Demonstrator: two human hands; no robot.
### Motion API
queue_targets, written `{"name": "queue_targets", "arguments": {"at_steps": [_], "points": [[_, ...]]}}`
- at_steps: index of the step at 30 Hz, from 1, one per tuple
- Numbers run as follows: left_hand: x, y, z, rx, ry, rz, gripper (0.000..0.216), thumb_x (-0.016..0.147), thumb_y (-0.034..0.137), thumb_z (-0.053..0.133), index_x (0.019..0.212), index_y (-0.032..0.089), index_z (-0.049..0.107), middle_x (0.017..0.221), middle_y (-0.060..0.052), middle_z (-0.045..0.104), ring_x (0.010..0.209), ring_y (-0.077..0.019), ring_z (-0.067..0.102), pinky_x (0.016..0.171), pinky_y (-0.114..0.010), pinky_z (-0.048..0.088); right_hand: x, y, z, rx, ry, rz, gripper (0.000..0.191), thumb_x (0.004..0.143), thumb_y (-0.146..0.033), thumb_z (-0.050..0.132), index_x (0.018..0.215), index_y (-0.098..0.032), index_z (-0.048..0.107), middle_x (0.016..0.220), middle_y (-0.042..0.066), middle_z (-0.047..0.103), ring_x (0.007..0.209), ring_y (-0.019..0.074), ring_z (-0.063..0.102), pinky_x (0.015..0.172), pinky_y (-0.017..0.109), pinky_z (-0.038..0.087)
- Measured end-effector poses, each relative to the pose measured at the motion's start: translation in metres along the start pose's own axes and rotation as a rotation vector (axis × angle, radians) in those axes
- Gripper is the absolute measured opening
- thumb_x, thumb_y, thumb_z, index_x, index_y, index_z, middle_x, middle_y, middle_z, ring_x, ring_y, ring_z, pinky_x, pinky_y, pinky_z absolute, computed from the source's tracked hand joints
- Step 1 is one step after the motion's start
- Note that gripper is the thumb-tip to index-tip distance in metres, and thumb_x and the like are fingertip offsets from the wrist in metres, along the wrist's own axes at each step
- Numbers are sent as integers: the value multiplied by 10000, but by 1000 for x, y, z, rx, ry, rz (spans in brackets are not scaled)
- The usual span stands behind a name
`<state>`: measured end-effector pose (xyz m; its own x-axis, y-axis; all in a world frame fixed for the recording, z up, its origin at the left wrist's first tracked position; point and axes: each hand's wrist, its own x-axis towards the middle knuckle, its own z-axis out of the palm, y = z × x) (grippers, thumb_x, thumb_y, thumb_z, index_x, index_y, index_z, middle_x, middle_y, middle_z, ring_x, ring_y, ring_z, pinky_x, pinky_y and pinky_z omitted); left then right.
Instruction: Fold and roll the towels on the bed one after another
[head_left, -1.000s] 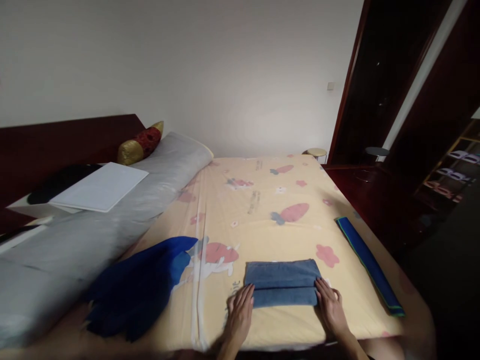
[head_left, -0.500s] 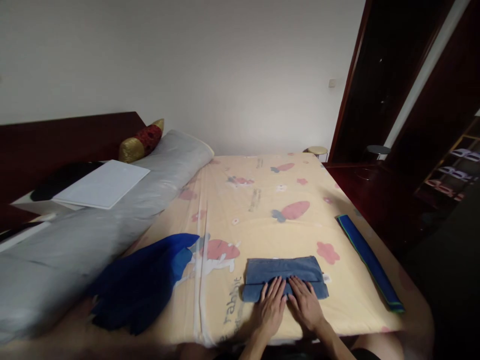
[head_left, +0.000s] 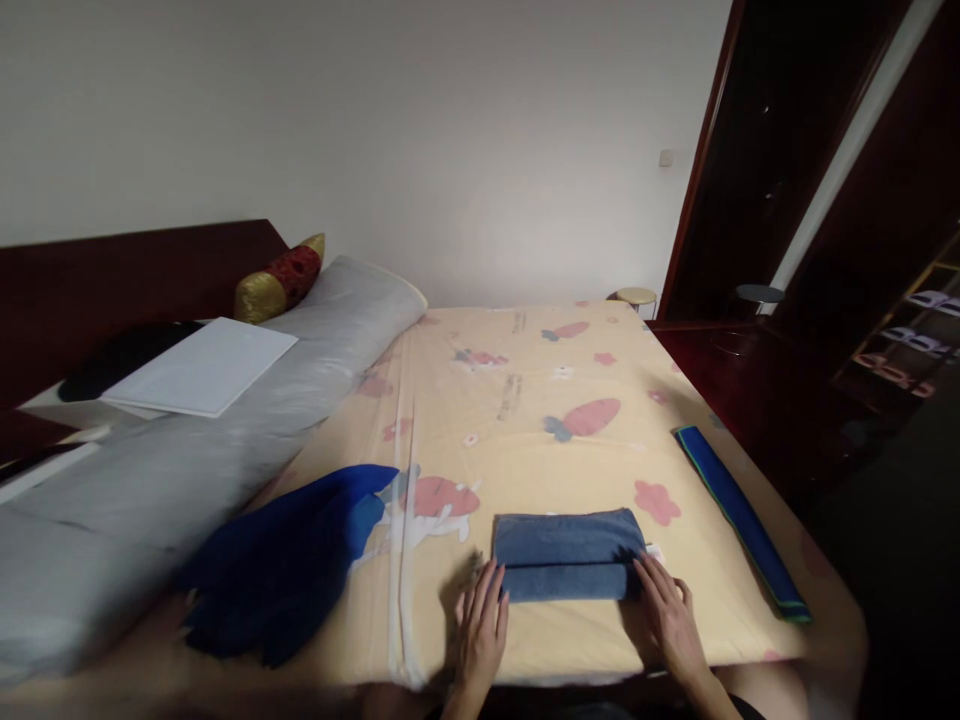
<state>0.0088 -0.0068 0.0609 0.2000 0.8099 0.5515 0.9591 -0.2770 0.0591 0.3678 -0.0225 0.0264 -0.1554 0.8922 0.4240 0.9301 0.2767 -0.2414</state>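
A grey-blue cloth that looks like a towel (head_left: 566, 540) lies folded into a flat strip near the bed's front edge, with a crease along its length. A small white tag (head_left: 655, 552) shows at its right end. My left hand (head_left: 481, 625) is at the cloth's left end, fingers stretched forward and touching its edge. At the opposite end, my right hand (head_left: 670, 615) lays its extended fingers on the right edge, the thumb partly hidden. Neither hand visibly grips the cloth.
On the patterned bed sheet (head_left: 517, 460), a crumpled blue cloth (head_left: 292, 560) lies left and a long folded blue strip (head_left: 739, 520) right. A grey rolled bedding (head_left: 352, 330), a white flat box (head_left: 206, 365) and a red-gold cushion (head_left: 281, 280) line the headboard. Stools (head_left: 636, 296) stand beyond.
My hands have moved apart from the middle of the folded cloth out to its left and right ends. The front fold now lies straighter.
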Motion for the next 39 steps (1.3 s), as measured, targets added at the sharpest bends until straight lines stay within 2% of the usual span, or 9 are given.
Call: {"name": "queue_targets", "arguments": {"at_steps": [4, 12, 17, 21, 24, 30, 32, 35, 39], "points": [[-4, 7, 1, -53, -99, 108, 550, 890, 159, 442, 1434, 246, 438, 1385, -33, 580, 1279, -180, 522, 1063, -336, 348, -8, -4, 2, 38, -51, -23, 733, 801, -81, 381, 1505, -260, 286, 1486, 73, 452, 1357, 217, 423, 1006, 377, 330], [20, 9, 22, -59, -167, 36, 494, 825, 82, 423, 1266, 215, 602, 1252, -53, 673, 1170, -199, 593, 1017, -379, 355, 30, -18, 1, 37, -91, 126, 415, 873, -193, 432, 1267, -226, 557, 1283, 83, 626, 1217, 237, 537, 981, 392, 318], [39, 11, 8, -132, -263, -104, 403, 798, 68, 432, 1070, 233, 678, 1088, -53, 727, 1091, -225, 617, 1022, -451, 336, 58, -11, -19, 29, -294, 145, 327, 761, -140, 481, 1027, -202, 661, 1040, 78, 693, 994, 241, 595, 923, 409, 325], [43, 11, -8, -127, -379, -151, 394, 755, 45, 427, 955, 252, 697, 957, -36, 735, 1055, -243, 621, 1022, -491, 337, 60, -15, -23, 6, -325, 126, 247, 688, -116, 504, 830, -196, 690, 966, 104, 694, 937, 273, 592, 868, 425, 350], [43, 28, -4, -80, -380, -175, 446, 732, 34, 417, 1018, 229, 698, 1030, -60, 727, 1090, -261, 613, 1029, -502, 351, 58, -43, -14, -13, -299, 133, 402, 734, -77, 445, 1030, -170, 700, 1123, 159, 672, 1048, 320, 573, 921, 466, 347], [38, 85, 27, -228, -381, 13, 588, 763, 70, 400, 1303, 220, 577, 1314, -50, 634, 1219, -215, 551, 1088, -440, 350, 64, -104, -2, 229, -351, -30, 575, 827, -149, 408, 1392, -214, 493, 1368, 66, 577, 1249, 232, 508, 1094, 414, 301], [36, 85, 29, -225, -375, 67, 582, 804, 105, 399, 1360, 223, 526, 1374, -43, 589, 1255, -205, 525, 1090, -417, 351, 66, -99, -5, 272, -356, -85, 549, 881, -217, 411, 1429, -201, 447, 1408, 74, 542, 1283, 231, 488, 1109, 422, 299], [34, 59, 23, -200, -352, 151, 528, 905, 215, 399, 1430, 253, 436, 1445, -14, 521, 1303, -180, 482, 1100, -377, 338, 63, -68, -11, 223, -279, -70, 479, 967, -341, 387, 1421, -210, 461, 1405, 73, 547, 1304, 228, 482, 1112, 418, 311], [30, 12, 14, -97, -282, 41, 458, 965, 349, 394, 1408, 259, 470, 1418, -26, 550, 1290, -183, 493, 1082, -371, 337, 48, -19, -12, 101, -183, 76, 464, 992, -435, 367, 1372, -218, 521, 1392, 85, 557, 1321, 233, 473, 1052, 427, 382]]}}
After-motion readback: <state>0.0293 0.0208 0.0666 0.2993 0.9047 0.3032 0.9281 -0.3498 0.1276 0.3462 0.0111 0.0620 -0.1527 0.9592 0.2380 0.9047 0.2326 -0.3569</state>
